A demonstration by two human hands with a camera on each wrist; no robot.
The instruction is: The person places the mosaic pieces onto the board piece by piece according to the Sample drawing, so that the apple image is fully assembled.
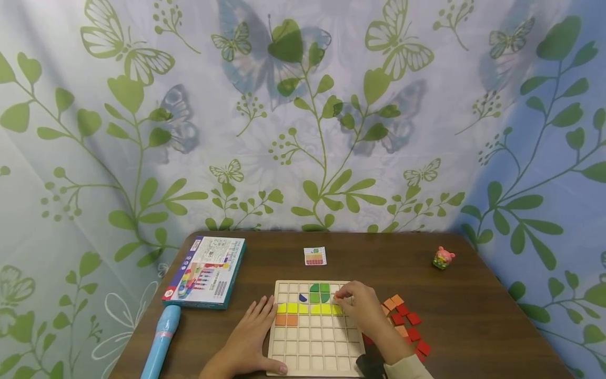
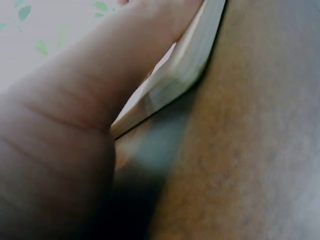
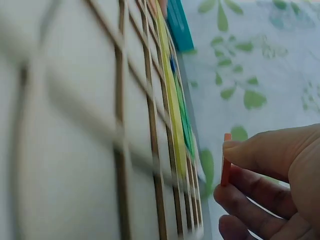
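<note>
A light wooden grid board [image 1: 303,348] lies on the table. My left hand [image 1: 247,337] rests along its left side, fingers extended, the thumb by the near left corner. Over the board's far right part, my right hand [image 1: 365,309] pinches a thin orange tile [image 3: 226,162] between thumb and fingers. In the right wrist view that tile is edge-on and apart from the board. Green pieces [image 1: 320,293] and a small dark blue piece [image 1: 303,298] sit in the upper cells. Below them runs a row of yellow pieces [image 1: 326,309], with two orange tiles [image 1: 286,319] underneath at left.
Several loose red and orange tiles [image 1: 413,318] lie right of the board, partly behind my right arm. A small pattern card [image 1: 315,256] lies beyond the board. At left are a game box [image 1: 205,271] and a light blue stick-like object [image 1: 163,337]; a pink-topped figurine [image 1: 442,258] stands at right.
</note>
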